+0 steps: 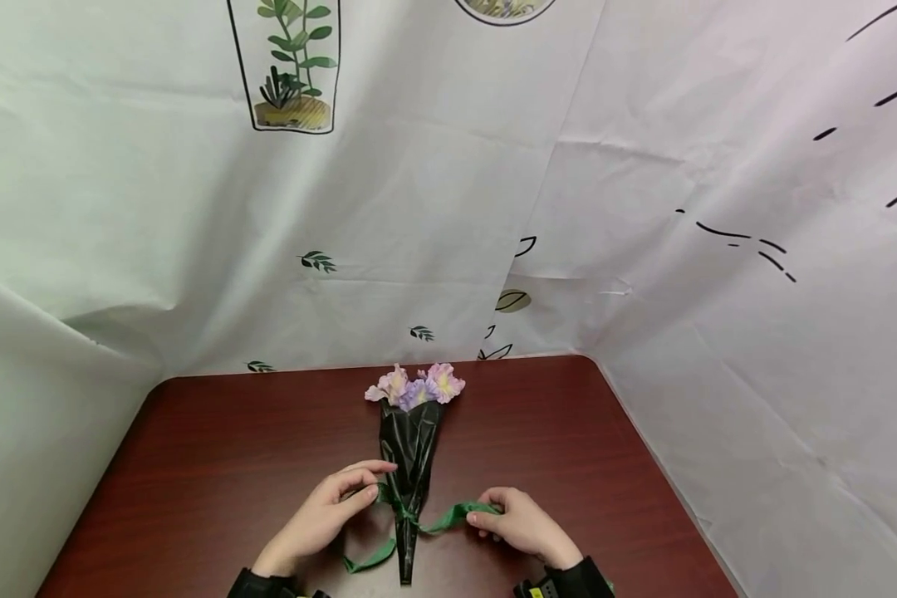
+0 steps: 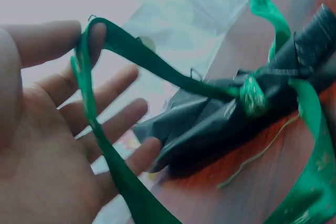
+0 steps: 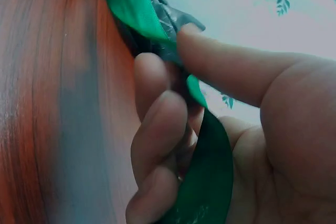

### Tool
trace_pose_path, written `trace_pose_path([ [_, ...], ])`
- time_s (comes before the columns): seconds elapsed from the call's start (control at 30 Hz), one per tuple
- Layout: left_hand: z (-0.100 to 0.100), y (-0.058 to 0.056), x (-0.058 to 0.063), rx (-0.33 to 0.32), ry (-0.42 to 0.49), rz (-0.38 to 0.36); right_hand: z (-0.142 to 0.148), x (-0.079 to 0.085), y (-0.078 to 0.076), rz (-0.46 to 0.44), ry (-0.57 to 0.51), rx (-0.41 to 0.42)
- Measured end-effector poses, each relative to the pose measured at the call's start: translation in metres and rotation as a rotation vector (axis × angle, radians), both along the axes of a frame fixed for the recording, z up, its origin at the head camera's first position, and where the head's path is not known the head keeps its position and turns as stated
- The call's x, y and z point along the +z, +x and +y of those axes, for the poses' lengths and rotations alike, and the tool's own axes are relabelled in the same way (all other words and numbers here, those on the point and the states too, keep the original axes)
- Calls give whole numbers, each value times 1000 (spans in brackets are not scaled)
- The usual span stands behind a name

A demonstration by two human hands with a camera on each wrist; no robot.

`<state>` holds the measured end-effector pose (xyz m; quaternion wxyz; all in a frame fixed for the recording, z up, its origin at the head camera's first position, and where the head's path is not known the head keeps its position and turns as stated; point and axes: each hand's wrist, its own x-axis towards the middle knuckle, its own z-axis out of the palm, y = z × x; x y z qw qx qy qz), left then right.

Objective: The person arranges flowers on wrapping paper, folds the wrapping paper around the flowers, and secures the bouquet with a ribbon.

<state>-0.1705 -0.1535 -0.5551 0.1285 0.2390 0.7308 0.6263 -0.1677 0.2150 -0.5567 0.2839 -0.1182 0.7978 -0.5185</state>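
A bouquet in black wrapping (image 1: 411, 440) lies on the table, its pink and purple flowers (image 1: 419, 390) pointing away from me. Around its narrow lower part a green ribbon (image 1: 448, 520) is tied, with the knot (image 2: 253, 97) on the wrap's upper side. My left hand (image 1: 327, 508), left of the wrap, pinches one ribbon end between thumb and index finger while the other fingers spread loosely. On the right, my right hand (image 1: 522, 525) pinches the other end between thumb and curled fingers. The left end loops down beside the wrapped stems, and the right end trails over the palm.
The reddish-brown table (image 1: 269, 432) has rounded back corners. White cloth (image 1: 419, 208) printed with leaves and plants hangs behind it and along the sides. Dark cuffs (image 1: 568, 579) with devices cover both wrists.
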Motion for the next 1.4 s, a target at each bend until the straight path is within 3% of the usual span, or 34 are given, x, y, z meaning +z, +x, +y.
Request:
trace_pose_path([
  [0.17, 10, -6, -11, -20, 136, -103, -4, 0, 0, -72, -115, -25],
  [0.37, 26, -9, -22, 81, 102, -49, -6, 2, 0, -133, -196, -19],
  [0.6, 40, -9, -31, 182, 116, 47, -1, 6, 0, -105, -94, 11],
  [0.77, 42, -8, -30, 265, 71, 27, 5, 8, 0, -91, -19, 56],
  [0.87, 42, -8, -31, 285, 32, 3, 6, 9, -3, -79, -27, 60],
  [0.97, 41, -8, -36, 267, 24, 45, 5, 11, -7, -53, -35, 53],
  [1.13, 38, -8, -45, 180, 13, 182, -4, 19, -18, 56, 26, 59],
  [1.27, 39, -5, -43, 140, -41, 176, -18, 30, -31, 259, 177, 78],
  [1.4, 43, 0, -36, 159, -81, 155, -40, 41, -45, 501, 328, 106],
])
